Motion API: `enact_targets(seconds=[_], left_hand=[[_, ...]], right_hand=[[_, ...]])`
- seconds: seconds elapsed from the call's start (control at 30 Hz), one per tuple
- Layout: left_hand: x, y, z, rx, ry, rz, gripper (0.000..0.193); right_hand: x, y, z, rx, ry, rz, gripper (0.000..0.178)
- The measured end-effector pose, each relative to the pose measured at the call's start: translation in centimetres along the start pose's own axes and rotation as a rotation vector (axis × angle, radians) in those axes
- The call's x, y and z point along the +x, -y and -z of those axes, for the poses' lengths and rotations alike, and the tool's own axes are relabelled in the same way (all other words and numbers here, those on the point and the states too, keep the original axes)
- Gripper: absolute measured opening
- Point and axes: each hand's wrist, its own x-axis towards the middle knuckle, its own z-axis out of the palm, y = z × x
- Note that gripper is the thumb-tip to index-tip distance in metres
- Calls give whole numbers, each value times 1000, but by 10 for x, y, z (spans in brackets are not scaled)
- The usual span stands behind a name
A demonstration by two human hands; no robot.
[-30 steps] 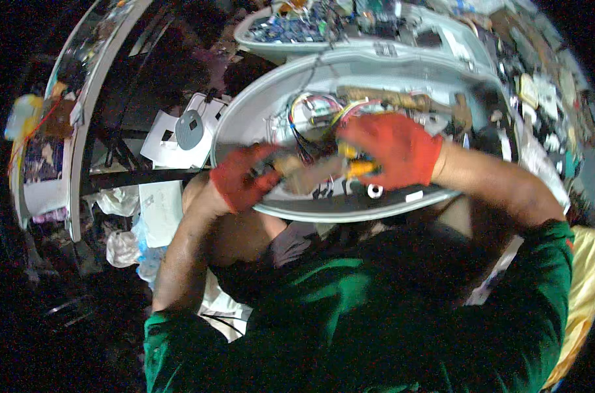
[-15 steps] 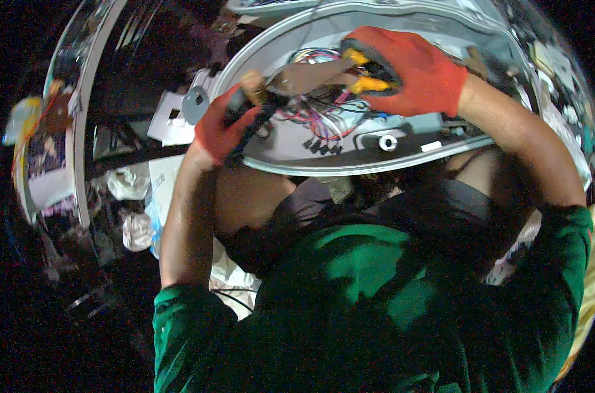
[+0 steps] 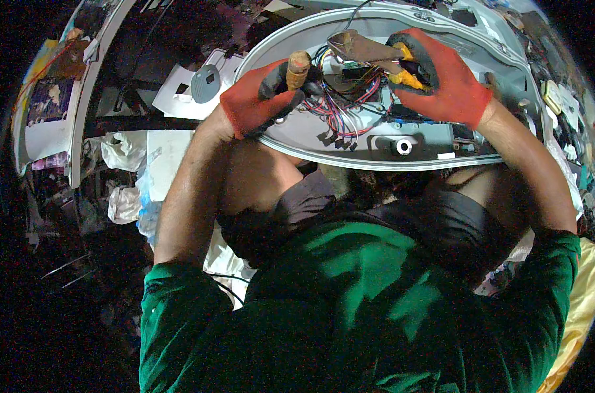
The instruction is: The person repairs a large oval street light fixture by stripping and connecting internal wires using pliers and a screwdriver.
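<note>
- Lying at the far left, a crumpled clear bag [image 3: 122,152] sits beside a pale board [image 3: 169,160].
- Above them, a grey disc [image 3: 205,84] rests on a white sheet [image 3: 171,93].
- Next comes the left hand [image 3: 257,98], red-gloved, its fingers wrapped around a brown handle [image 3: 298,71] held upright at the housing's left side; the handle's lower end is hidden.
- The grey housing [image 3: 382,164] lies before the knees, with coloured wires [image 3: 340,118] inside.
- Over the wires, a yellow-handled tool [image 3: 406,77] points its brown head left; contact with them cannot be told.
- A white ring [image 3: 403,147] is near the housing's front rim.
- The right hand [image 3: 445,82], also red-gloved, grasps the tool's yellow grips between thumb and fingers.
- A yellow cloth [image 3: 582,314] hangs at far right.
</note>
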Motion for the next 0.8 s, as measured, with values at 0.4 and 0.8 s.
enact_targets(seconds=[0.4,0.8], left_hand=[[-6,-7,-6,50,-135,-39,40],[-4,-2,-1,13,-11,-53,37]], right_hand=[[0,2,0,6,30,-28,54],[-1,-5,-2,-15,5,-27,57]])
